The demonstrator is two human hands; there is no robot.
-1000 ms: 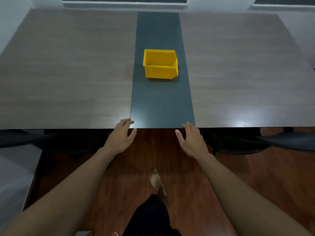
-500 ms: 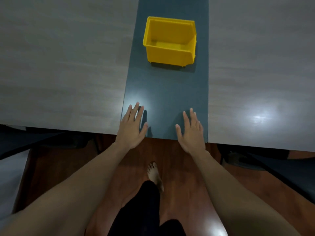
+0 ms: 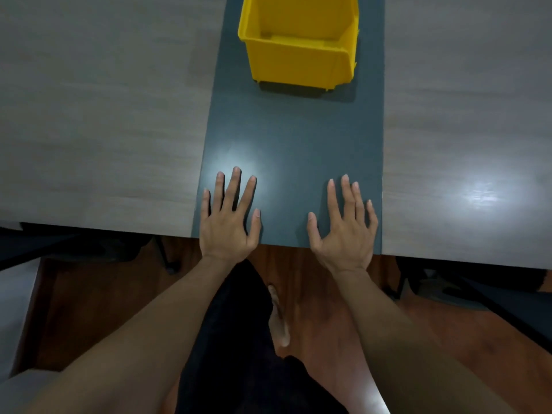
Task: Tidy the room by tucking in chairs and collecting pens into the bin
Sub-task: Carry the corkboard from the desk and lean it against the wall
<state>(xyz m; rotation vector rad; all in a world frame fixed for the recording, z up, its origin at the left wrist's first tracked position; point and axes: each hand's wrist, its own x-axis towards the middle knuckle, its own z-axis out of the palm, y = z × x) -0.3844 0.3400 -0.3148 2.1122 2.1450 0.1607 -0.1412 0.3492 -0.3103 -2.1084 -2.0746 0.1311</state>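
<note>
A yellow plastic bin (image 3: 298,43) stands on the dark strip down the middle of the table (image 3: 104,115), cut off by the top edge of the view; what shows of its inside holds nothing. My left hand (image 3: 228,218) lies over the table's near edge with fingers spread, holding nothing. My right hand (image 3: 343,227) is beside it, also spread flat and holding nothing. Both hands are well short of the bin. No pen is in view.
Dark chairs sit partly under the table at the left (image 3: 59,246) and at the right (image 3: 478,288). Below the edge is reddish wooden floor (image 3: 104,309), with my dark trouser leg (image 3: 239,339) and bare foot (image 3: 277,318) between my arms.
I have come closer to the table, so the bin looms larger and nearer the top. Both hands went from the table's edge onto its surface, fingers spreading.
</note>
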